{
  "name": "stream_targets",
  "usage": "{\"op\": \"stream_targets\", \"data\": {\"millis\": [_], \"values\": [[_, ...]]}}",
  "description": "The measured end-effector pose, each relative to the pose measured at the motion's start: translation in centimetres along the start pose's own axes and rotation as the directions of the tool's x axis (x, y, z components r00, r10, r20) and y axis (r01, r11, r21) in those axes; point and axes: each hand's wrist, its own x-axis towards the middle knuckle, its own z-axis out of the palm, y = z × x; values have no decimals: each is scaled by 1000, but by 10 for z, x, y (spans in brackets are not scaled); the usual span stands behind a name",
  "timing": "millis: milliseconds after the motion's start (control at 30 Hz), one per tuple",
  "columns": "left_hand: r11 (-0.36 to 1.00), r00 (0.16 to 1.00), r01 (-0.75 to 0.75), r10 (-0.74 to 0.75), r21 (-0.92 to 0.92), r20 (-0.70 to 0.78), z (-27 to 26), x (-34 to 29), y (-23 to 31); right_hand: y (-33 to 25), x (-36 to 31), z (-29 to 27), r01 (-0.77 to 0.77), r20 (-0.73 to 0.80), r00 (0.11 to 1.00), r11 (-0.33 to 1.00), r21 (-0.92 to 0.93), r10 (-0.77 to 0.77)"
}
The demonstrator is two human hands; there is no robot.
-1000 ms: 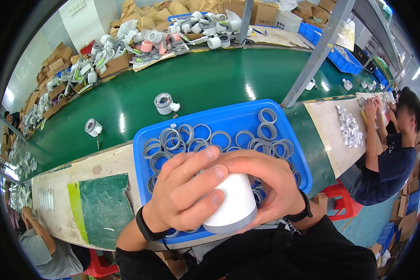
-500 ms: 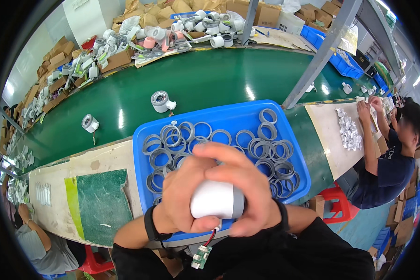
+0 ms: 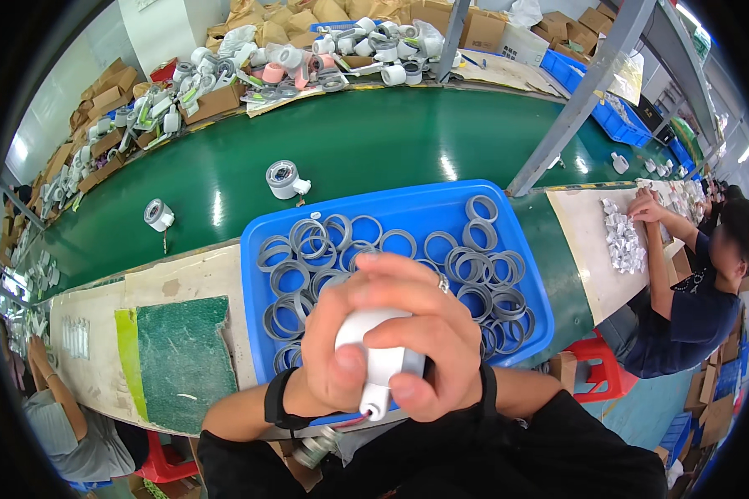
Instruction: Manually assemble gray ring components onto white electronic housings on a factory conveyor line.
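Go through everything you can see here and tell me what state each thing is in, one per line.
White part: held over the tray by both hands, narrow end toward the person.
Left hand: closed on the part.
Right hand: closed on the part, ring on a finger.
Blue tray: open, scattered with grey rings.
Green belt: carries two separate round white parts.

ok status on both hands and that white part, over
Left hand and right hand both wrapped on the white part, held over the blue tray of grey rings. Small round end points toward the camera. Nothing blocking.
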Motion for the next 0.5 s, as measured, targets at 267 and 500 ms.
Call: {"op": "stream_targets", "data": {"millis": [267,500], "values": [[966,989,142,-145,215,-3,-35,35,8,19,37,-47,85,384,918,898,-431,97],[741,929,333,-362,583,-70,-91,69,-11,183,92,-92,-309,95,866,674,-671,491]]}}
